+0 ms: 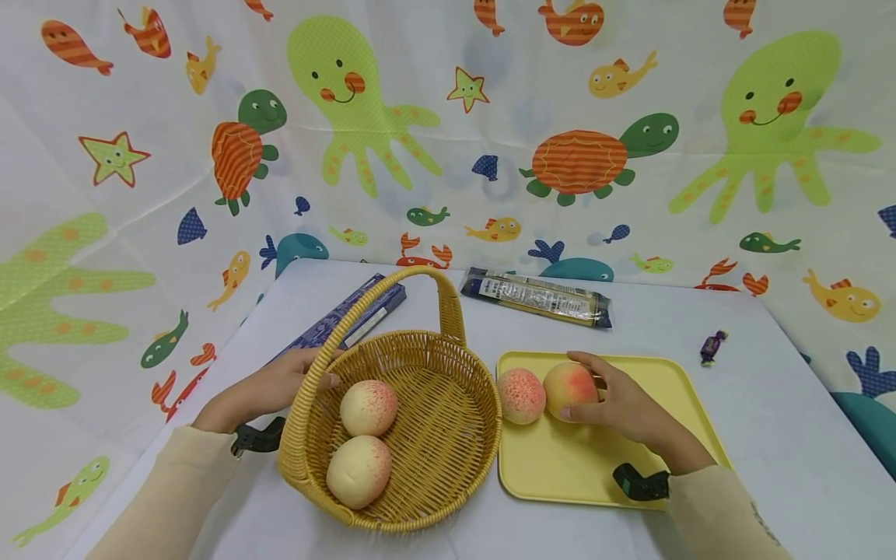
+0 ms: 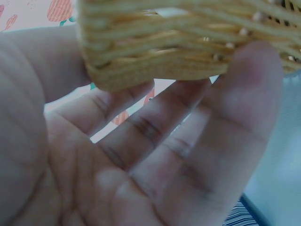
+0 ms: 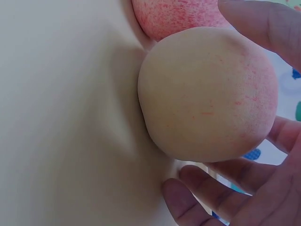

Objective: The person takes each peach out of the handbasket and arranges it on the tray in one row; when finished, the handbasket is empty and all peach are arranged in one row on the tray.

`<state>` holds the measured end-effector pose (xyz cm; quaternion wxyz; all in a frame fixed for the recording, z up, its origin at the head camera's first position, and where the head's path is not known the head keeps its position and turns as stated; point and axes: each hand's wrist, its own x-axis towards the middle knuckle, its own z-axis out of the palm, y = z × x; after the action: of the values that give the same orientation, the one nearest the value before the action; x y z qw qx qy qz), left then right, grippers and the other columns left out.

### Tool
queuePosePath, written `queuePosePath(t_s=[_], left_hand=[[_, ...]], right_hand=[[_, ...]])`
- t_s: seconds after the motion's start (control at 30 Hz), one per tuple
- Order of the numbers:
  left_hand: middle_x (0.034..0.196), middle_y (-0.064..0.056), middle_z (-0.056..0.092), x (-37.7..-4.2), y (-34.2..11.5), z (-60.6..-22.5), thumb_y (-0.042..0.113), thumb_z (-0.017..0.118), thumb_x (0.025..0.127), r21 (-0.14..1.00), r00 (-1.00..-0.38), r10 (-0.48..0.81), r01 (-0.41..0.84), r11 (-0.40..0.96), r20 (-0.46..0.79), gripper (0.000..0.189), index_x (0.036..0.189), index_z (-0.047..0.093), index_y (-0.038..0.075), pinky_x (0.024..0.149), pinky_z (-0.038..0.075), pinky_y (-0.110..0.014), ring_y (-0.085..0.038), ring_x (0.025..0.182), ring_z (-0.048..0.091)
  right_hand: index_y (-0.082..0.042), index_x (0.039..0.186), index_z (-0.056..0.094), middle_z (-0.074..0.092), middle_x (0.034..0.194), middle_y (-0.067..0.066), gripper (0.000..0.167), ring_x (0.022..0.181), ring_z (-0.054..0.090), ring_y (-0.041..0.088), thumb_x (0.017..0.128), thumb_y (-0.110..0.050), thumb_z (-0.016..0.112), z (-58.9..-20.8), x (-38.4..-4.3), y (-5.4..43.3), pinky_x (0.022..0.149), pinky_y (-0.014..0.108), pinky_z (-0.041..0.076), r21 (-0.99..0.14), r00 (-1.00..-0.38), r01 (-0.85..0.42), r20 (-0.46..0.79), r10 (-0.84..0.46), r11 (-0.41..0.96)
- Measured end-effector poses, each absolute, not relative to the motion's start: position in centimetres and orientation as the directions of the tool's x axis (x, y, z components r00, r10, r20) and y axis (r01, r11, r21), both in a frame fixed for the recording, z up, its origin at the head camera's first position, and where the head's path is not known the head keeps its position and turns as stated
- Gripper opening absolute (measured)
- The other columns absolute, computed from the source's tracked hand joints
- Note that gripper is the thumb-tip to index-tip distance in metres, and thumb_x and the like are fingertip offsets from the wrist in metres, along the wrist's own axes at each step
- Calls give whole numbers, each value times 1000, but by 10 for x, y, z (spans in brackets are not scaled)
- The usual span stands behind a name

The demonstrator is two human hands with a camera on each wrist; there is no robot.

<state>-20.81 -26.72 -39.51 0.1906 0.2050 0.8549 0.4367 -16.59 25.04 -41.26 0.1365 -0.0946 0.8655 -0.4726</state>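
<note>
At the left side of a wicker basket (image 1: 430, 435), my left hand (image 1: 285, 381) holds the rim with the thumb over its inner side. In the left wrist view the woven basket wall (image 2: 164, 61) lies between thumb and fingers (image 2: 254, 89). Two pale peaches with red speckles, a rear one (image 1: 368, 407) and a front one (image 1: 359, 472), lie inside the basket. My right hand (image 1: 623, 400) grips a yellow-red peach (image 1: 570, 391) at the left part of a yellow tray (image 1: 560, 474), thumb in front and fingers behind. Beside it sits a redder speckled peach (image 1: 521, 397).
A long blue box (image 1: 378, 315) lies behind the basket, partly hidden by it. Further back is a dark-ended packet (image 1: 539, 295) with a printed label. A small purple wrapped candy (image 1: 712, 348) lies right of the tray. A patterned cloth hangs behind the white table.
</note>
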Motion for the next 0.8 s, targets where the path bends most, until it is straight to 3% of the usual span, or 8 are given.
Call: queuePosePath(t_s=[0.3,0.53,0.8], left_hand=[[131,-19,67,-204,-269,-396,16,64,102,830,-849,507,171,531,-150,44,143,60,2,85,58,-33,-28,115,65],[134,-18,67,-202,-271,-394,18,65,102,822,-851,502,170,544,-156,45,144,60,3,89,56,-36,-30,118,65],[122,-13,72,-208,-268,-395,18,65,102,823,-843,511,168,543,-165,38,138,64,6,87,57,-38,-26,109,68]], right_hand=[[-10,164,28,32,165,25,95,145,35,57,90,-36,81,-411,-162,249,106,65,44,-819,-951,-72,-116,-288,569],[-14,165,27,26,168,24,96,151,23,53,91,-45,79,-404,-159,242,112,77,25,-775,-966,-98,-77,-247,624],[-14,165,26,22,170,20,93,153,23,50,93,-42,78,-384,-155,232,111,76,27,-738,-971,-205,69,-230,643]])
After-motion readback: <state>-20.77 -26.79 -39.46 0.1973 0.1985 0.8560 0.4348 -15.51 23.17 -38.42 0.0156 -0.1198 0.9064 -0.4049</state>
